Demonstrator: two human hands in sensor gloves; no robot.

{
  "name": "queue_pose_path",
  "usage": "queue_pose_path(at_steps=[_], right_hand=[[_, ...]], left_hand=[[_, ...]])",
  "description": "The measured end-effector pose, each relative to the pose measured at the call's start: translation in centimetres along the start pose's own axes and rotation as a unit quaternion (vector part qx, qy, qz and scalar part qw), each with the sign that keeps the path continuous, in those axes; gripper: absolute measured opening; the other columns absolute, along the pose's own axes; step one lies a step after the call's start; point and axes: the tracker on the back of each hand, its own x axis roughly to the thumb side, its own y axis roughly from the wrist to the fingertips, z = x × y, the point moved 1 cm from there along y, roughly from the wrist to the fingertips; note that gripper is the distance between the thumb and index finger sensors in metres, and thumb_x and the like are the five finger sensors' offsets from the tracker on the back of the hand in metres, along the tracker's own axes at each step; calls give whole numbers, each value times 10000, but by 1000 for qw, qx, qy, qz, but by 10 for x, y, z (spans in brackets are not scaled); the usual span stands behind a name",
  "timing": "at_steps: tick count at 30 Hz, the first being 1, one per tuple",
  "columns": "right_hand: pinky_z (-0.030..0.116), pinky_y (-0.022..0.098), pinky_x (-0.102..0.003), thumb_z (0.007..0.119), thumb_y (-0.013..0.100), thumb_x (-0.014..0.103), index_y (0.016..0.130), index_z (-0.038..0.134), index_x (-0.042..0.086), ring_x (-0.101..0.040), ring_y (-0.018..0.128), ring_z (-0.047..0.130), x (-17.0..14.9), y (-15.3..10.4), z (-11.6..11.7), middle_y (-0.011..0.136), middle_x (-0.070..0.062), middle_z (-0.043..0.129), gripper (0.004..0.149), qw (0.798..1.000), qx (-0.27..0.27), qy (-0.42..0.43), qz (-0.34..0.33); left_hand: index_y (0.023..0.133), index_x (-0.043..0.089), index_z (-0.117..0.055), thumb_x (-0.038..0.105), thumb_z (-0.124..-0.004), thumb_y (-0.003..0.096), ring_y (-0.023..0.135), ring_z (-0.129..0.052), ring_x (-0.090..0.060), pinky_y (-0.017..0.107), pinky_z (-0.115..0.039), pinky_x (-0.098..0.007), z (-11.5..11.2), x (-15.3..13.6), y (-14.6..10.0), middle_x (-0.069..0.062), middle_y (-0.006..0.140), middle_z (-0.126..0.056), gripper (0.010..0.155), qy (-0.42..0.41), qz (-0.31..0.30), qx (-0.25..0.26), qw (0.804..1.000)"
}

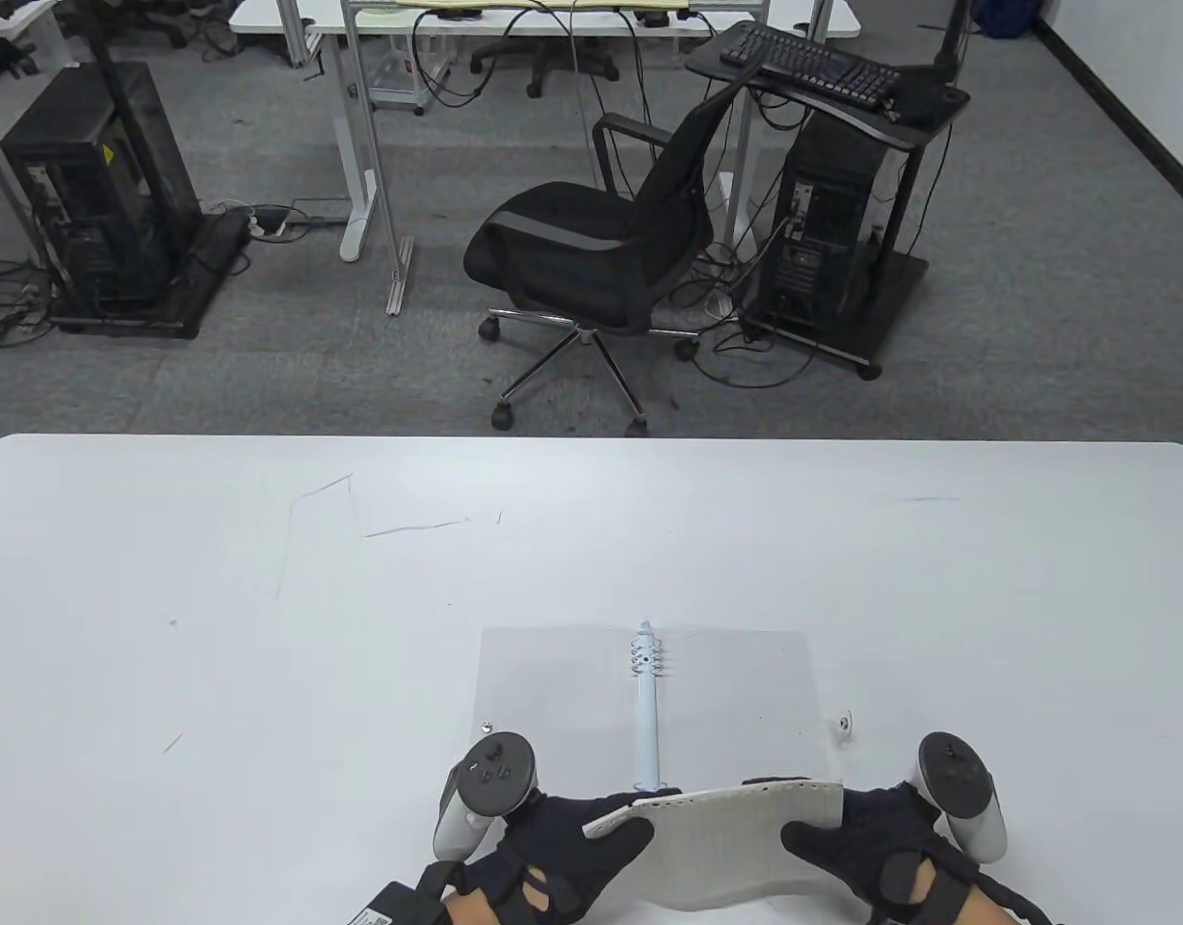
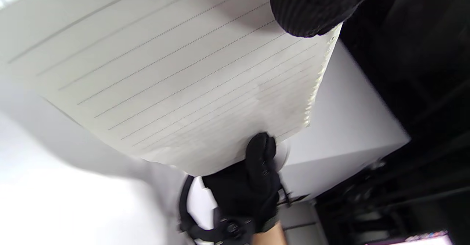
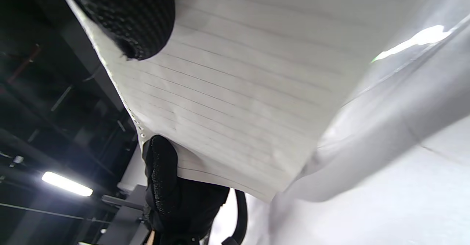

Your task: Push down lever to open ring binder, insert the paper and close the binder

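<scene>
My left hand (image 1: pixel 553 838) pinches the left end of the paper (image 1: pixel 717 848), my right hand (image 1: pixel 861 848) pinches the right end; both grip it off the table, punched edge facing away, sheet sagging in the middle. In the wrist views a thumb sits on each end of the lined sheet, holes along one edge.

Just beyond the paper lies the ring binder (image 1: pixel 649 694), covers flat on the white table (image 1: pixel 264 626), spine mechanism (image 1: pixel 646 713) running away from me, rings at its far end. Can't tell if the rings are open, too small.

Risks: sag lets the holes miss the prongs, so the paper crumples or tears at the punched edge. If the rings are shut, the sheet just bumps them. Binder is light, may slide when I push. Small clasp (image 1: pixel 844 725) sits right of the cover, could snag.

Far: office chair (image 1: pixel 591 251), computer towers, irrelevant.
</scene>
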Motion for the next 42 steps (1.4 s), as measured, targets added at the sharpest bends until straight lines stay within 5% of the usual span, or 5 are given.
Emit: queue_pose_path(at_steps=[9, 15, 23, 34, 42], right_hand=[[590, 687, -591, 899, 447, 501, 1029, 674, 265, -384, 987, 712, 14, 5, 13, 1100, -39, 733, 667, 983, -20, 166, -74], [564, 703, -585, 875, 452, 554, 1063, 593, 271, -377, 1016, 655, 9, 8, 24, 1136, -34, 657, 730, 942, -22, 325, -75], [569, 705, -569, 860, 463, 559, 1065, 584, 279, -368, 1008, 674, 2, 10, 25, 1138, -24, 654, 719, 946, -42, 318, -56], [832, 529, -479, 761, 528, 371, 997, 710, 252, -324, 758, 985, -11, 2, 11, 989, -38, 871, 486, 948, -136, 288, 15], [852, 500, -473, 768, 527, 364, 992, 728, 237, -324, 726, 1009, 2, 2, 8, 972, -50, 893, 483, 975, -41, 218, 27]], left_hand=[[964, 404, -717, 488, -697, 486, 892, -955, -306, 689, -705, -580, -7, 9, -2, 46, 1012, -879, 486, -192, -45, 57, 979], [973, 425, -689, 497, -685, 489, 921, -935, -296, 705, -689, -580, -9, 6, -5, 61, 1029, -855, 490, -267, -38, 86, 959], [987, 421, -664, 499, -684, 493, 905, -953, -292, 695, -723, -545, -12, -8, -5, 49, 1029, -852, 500, -283, 18, 114, 952], [1052, 366, -537, 531, -760, 497, 1018, -800, -334, 740, -587, -596, -22, -10, -4, 41, 1116, -718, 620, -237, 87, 33, 967], [1093, 387, -364, 632, -783, 471, 1142, -513, -382, 768, -455, -637, 19, 3, -16, 60, 1223, -465, 789, -213, 55, 51, 974]])
